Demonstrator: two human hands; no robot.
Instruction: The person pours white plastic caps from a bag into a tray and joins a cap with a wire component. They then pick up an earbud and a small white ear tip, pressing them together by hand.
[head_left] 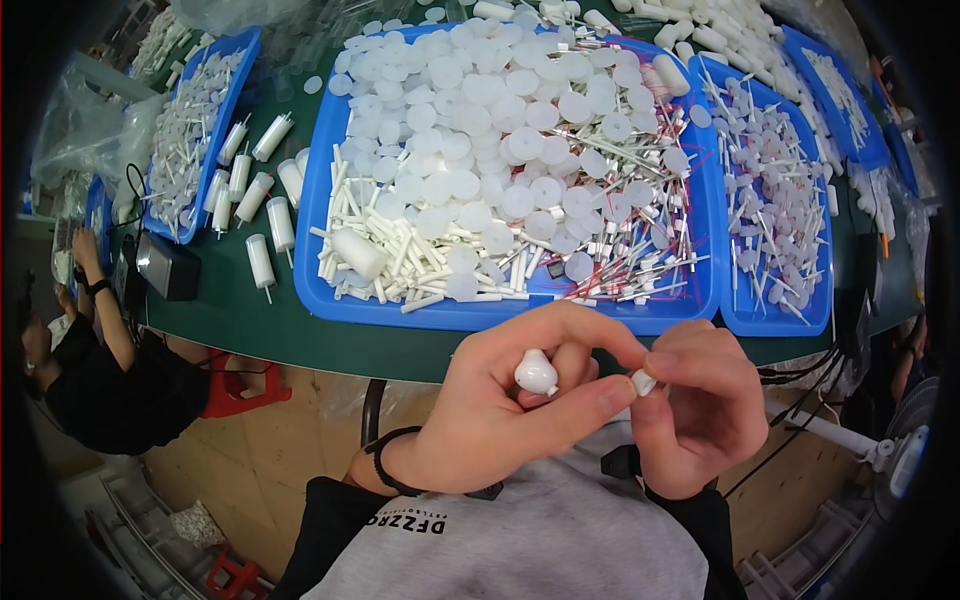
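Observation:
My left hand (485, 405) curls its fingers around a glossy white rounded piece (536, 373) with a small nub; part of it is hidden in the palm. The same hand's thumb and index finger meet the fingertips of my right hand (705, 410) at a small white piece (643, 382), pinched between both hands. Its exact kind is too small to make out. Both hands are just in front of a large blue tray (510, 313). Translucent white discs (485, 130), short white tubes (415, 255) and thin metal-tipped rods with red threads (660, 265) are heaped in that tray.
White cylinders with thin stems (259, 262) stand or lie left of the tray on the green table (230, 315). More blue trays of disc-and-rod parts flank it, at left (232, 120) and right (825, 290). Another person (110, 350) sits far left. A fan (905, 455) stands at right.

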